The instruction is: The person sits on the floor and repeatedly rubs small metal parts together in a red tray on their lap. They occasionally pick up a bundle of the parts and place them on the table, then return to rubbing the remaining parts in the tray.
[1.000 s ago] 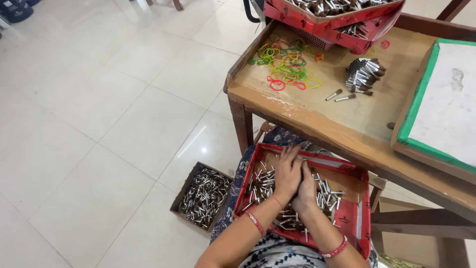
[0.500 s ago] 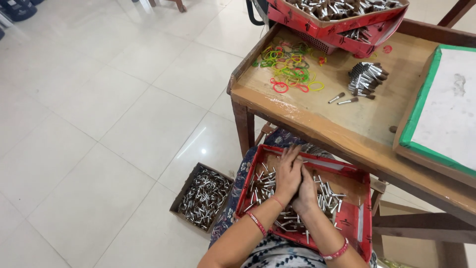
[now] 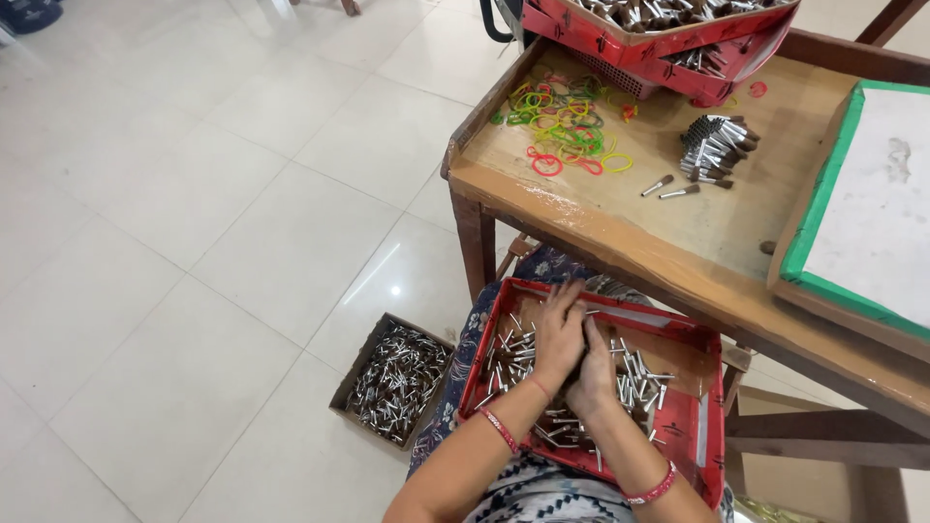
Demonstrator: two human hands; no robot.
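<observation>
A red tray rests on my lap and holds several small silver metal pins. My left hand and my right hand lie pressed together over the middle of the tray, fingers pointing away from me, gathering pins between the palms. What lies between the palms is hidden. Both wrists wear red bangles.
A wooden table stands just beyond the tray, with coloured rubber bands, a bundle of pins and stacked red trays on it. A green-edged board lies at the right. A cardboard box of pins sits on the tiled floor.
Both hands stay together in the tray, shifting only slightly. The view has tilted a little.
</observation>
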